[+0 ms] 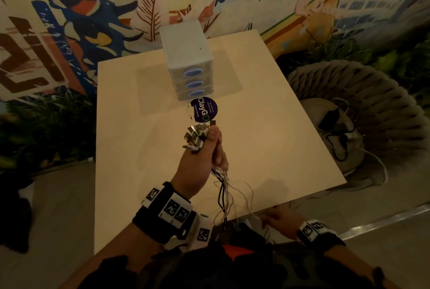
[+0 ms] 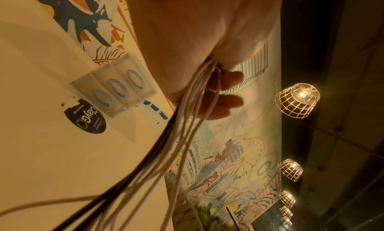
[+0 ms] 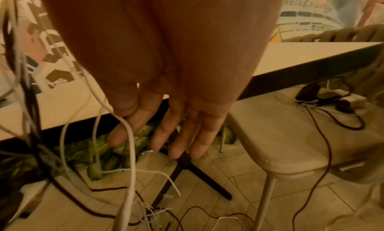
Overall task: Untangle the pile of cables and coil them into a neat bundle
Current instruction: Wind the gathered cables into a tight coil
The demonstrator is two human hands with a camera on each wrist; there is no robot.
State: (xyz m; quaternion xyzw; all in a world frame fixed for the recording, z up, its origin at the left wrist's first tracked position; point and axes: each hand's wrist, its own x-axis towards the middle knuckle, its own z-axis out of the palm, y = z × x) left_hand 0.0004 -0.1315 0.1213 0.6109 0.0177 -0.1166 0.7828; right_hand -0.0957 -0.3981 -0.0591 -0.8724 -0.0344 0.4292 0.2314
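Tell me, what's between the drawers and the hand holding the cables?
A round purple sticker lies on the table, between the drawers and the left hand gripping the cables. The head view shows it.

Both wrists wear black bands (image 1: 162, 216) carrying white blocks with square black-and-white markers (image 1: 310, 228).

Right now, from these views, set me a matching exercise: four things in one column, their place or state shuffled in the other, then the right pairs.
Things:
1. left hand
2. right hand
3. drawer unit
4. round purple sticker

Places or states:
A. flat on the table, just in front of the drawers
B. fingers straight, pointing down below the table edge
C. stands at the far end of the table
D. grips the cable bundle, plugs sticking up

Pairs: 1-D, 2-B, 3-C, 4-A
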